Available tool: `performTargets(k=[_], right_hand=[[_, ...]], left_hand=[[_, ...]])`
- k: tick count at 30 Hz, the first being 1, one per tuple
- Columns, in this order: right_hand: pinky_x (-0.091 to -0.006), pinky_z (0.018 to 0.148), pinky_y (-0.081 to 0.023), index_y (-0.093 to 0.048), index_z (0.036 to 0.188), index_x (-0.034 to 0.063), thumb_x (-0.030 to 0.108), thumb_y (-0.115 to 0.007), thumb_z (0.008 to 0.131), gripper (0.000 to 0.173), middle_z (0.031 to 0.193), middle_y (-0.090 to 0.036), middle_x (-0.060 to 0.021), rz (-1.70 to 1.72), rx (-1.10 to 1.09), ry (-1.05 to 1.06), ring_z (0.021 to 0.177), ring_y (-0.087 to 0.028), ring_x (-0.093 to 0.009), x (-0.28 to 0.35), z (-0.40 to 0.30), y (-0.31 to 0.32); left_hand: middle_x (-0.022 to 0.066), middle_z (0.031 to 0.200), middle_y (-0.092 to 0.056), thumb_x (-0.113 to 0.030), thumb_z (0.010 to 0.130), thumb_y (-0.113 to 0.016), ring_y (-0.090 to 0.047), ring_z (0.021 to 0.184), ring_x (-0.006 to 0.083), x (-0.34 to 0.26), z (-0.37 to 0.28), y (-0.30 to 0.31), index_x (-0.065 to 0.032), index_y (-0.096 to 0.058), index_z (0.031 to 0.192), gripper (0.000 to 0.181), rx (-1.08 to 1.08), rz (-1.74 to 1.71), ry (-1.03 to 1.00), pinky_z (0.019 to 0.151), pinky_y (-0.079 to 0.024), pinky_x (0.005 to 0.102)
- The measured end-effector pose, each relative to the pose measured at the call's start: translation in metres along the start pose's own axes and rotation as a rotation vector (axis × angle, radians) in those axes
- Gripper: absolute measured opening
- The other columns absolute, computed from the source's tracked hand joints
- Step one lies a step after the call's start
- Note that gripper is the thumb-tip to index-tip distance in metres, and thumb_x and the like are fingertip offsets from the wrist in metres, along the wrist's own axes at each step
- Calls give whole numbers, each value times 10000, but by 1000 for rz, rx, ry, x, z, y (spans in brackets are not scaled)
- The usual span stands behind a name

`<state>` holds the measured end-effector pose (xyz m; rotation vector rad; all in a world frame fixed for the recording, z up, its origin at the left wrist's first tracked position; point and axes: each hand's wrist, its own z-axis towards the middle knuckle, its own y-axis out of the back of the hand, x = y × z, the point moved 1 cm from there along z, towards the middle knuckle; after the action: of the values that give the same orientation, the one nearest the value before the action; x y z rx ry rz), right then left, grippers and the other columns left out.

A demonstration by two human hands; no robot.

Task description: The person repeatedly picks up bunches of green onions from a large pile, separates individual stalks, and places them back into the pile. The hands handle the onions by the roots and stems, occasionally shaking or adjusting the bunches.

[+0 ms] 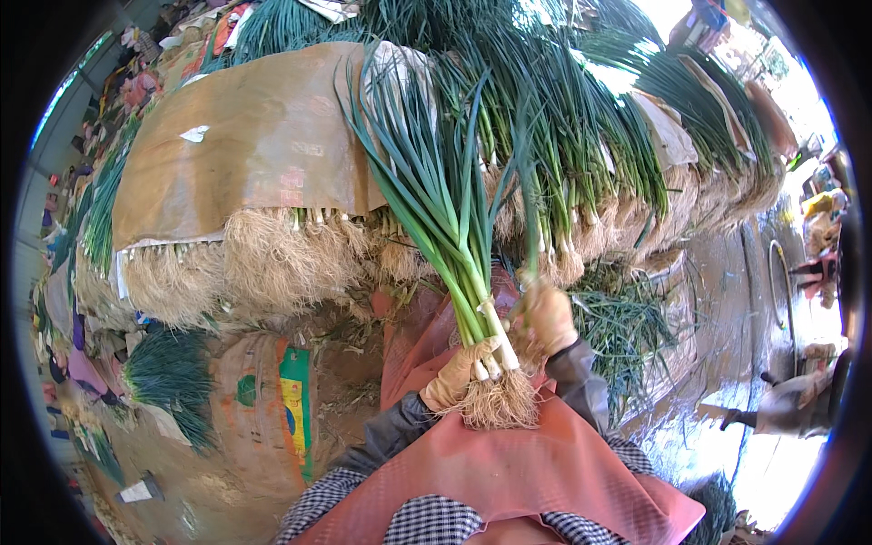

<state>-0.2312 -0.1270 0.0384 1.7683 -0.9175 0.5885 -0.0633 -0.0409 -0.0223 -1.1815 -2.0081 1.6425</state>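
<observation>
My left hand point(458, 379), in a pale glove, is closed around the white stems of a few green onions point(470, 279) just above their roots. Their long leaves fan up and away from me, and the tan root mass hangs over my red apron point(504, 456). To the right of the stems is my gloved right hand point(549, 315), blurred, its fingers curled around the lower end of a green leaf or stalk point(529, 204) that rises from it. Its fingertips are hard to make out.
Large bundles of green onions point(565, 136) lie ahead, roots towards me; a brown woven sheet point(252, 136) covers some at left. Loose green leaves point(620, 327) are heaped at right. A printed woven sack point(259, 409) and another bundle point(170, 381) lie at left. People work at far right.
</observation>
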Motion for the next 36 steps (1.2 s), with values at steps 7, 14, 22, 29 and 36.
performTargets(k=[7, 14, 22, 29, 36], right_hand=[[-209, 617, -488, -580, 1315, 44, 324, -475, 1031, 413, 1040, -701, -54, 470, 139, 266, 728, -620, -83, 29, -27, 26], [-186, 628, -448, -589, 1305, 32, 346, -485, 1030, 430, 991, -684, -25, 590, 106, 248, 719, -580, -51, -14, -15, 59], [-196, 634, -472, -619, 1263, 38, 363, -494, 1019, 425, 956, -680, -24, 591, 157, 102, 733, -592, -57, -30, -21, 37], [-263, 679, -528, -625, 1254, 57, 305, -541, 1005, 361, 1018, -699, -82, 383, 110, 159, 799, -658, -123, -77, 16, -5], [-325, 780, -547, -603, 1265, 70, 99, -676, 884, 389, 1090, -664, -98, -313, -28, 1191, 921, -669, -239, 63, 54, -49]], left_hand=[[97, 1140, -608, -178, 913, -669, -649, 931, 170, -63, -40, -74, -37, -451, 1359, 515, -22, 119, -216, 786, -582, 329], [103, 1160, -598, -177, 899, -687, -643, 945, 169, -284, -75, -187, -47, -472, 1340, 508, 46, 394, -562, 756, -585, 310], [104, 1137, -607, -177, 904, -681, -646, 933, 171, -457, -167, -245, -39, -489, 1316, 476, -118, 660, -1014, 753, -584, 308], [105, 1117, -615, -178, 908, -676, -649, 923, 172, -507, -229, -103, -31, -503, 1296, 449, -433, 605, -998, 750, -583, 306], [106, 1097, -623, -178, 912, -671, -652, 912, 174, -459, -301, 66, -23, -518, 1275, 423, -802, 425, -894, 747, -582, 305]])
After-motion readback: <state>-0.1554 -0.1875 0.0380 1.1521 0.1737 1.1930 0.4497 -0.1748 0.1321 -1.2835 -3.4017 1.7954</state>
